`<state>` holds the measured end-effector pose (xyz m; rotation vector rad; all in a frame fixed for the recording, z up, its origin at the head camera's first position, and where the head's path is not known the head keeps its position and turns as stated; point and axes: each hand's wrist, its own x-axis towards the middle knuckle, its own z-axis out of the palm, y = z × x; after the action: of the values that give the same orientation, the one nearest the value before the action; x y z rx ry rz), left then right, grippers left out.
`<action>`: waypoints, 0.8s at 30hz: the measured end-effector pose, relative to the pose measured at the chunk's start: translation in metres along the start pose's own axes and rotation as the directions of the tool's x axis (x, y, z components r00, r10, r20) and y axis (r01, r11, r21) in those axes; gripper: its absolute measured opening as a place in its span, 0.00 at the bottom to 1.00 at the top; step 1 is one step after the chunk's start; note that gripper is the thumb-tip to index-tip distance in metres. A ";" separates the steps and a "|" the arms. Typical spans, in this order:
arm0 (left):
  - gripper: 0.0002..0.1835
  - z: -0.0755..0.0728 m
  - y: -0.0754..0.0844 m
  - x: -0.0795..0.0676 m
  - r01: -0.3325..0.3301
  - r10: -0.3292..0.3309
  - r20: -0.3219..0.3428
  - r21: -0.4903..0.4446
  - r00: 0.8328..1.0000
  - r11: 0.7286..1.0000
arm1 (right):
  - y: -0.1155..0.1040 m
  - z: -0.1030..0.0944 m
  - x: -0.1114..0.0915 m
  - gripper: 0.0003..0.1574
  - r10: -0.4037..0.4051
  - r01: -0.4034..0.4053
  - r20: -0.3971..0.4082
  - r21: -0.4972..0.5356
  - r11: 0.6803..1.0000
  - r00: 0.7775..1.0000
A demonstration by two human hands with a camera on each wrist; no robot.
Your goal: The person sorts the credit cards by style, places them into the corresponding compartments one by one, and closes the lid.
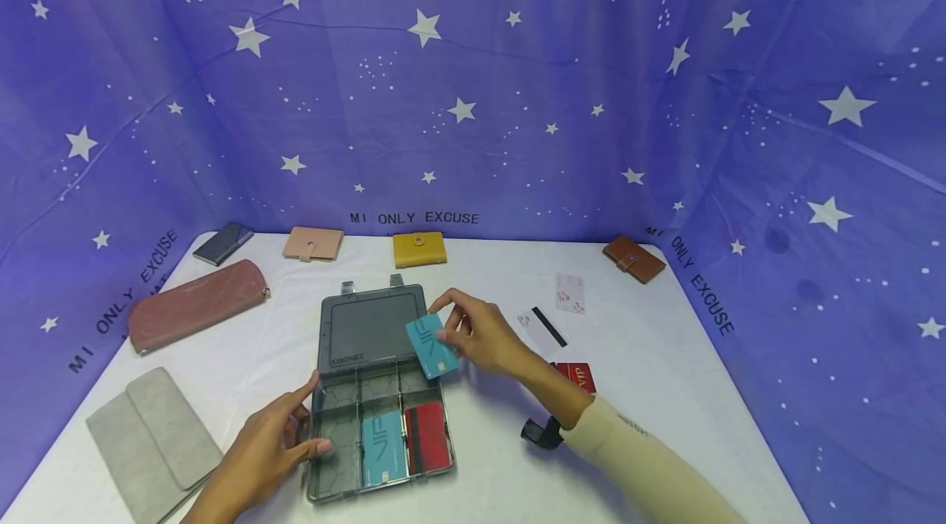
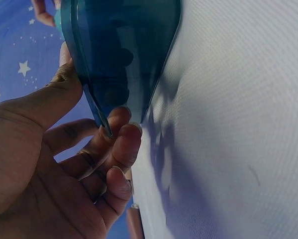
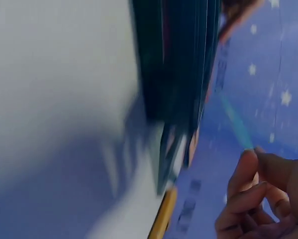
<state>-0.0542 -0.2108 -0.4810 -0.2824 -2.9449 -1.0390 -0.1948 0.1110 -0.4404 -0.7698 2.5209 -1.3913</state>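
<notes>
A translucent grey compartment box (image 1: pixel 336 458) lies with its lid (image 1: pixel 373 327) folded back on the white table. My left hand (image 1: pixel 266 442) grips the box's left side, thumb over the rim, as the left wrist view also shows. Between the thumb and fingers of my right hand (image 1: pixel 480 335) is a light blue VIP card (image 1: pixel 424 337), held tilted above the box's right side near the lid hinge; the right wrist view sees this card (image 3: pixel 237 124) edge-on. Another blue VIP card (image 1: pixel 383 458) lies in the front middle compartment. Beside it, the front right compartment holds a red card (image 1: pixel 436 434) with a dark stripe.
Right of the box lie a red card (image 1: pixel 580 376), a striped white card (image 1: pixel 539 331) and a pale patterned card (image 1: pixel 570 294). Pink (image 1: pixel 314 244), yellow (image 1: pixel 420 249) and brown (image 1: pixel 634 259) card holders line the back. A mauve pouch (image 1: pixel 199 304) and grey case (image 1: pixel 151 442) lie left.
</notes>
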 end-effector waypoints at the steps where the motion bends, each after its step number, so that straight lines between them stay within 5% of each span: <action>1: 0.49 0.000 0.000 0.000 -0.009 0.009 -0.005 0.001 1.000 1.000 | -0.004 0.006 -0.004 0.20 -0.006 0.005 0.016 0.026 1.000 1.000; 4: 0.49 0.001 -0.001 -0.001 -0.025 0.025 -0.017 0.005 1.000 1.000 | -0.014 0.026 -0.015 0.18 -0.039 0.035 0.062 0.065 0.997 0.997; 10: 0.49 0.000 0.000 0.000 -0.005 0.005 -0.016 -0.011 1.000 1.000 | -0.021 0.061 -0.029 0.16 -0.130 0.131 0.066 -0.018 0.991 0.989; 18: 0.48 0.002 -0.001 -0.001 -0.019 0.018 -0.028 -0.006 0.999 1.000 | -0.030 0.076 -0.030 0.15 -0.142 0.146 0.053 -0.080 0.986 0.988; 21: 0.48 0.002 -0.002 -0.002 -0.028 0.029 -0.034 0.005 0.999 1.000 | -0.031 0.082 -0.032 0.14 -0.173 0.181 0.063 -0.175 0.968 0.983; 24: 0.47 0.001 -0.002 -0.002 -0.059 0.060 -0.057 0.008 0.997 0.998 | -0.031 0.086 -0.036 0.12 -0.199 0.207 0.059 -0.365 0.908 0.978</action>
<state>-0.0522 -0.2121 -0.4838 -0.3321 -2.8696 -1.0133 -0.1208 0.0522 -0.4663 -1.1345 2.7918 -0.9538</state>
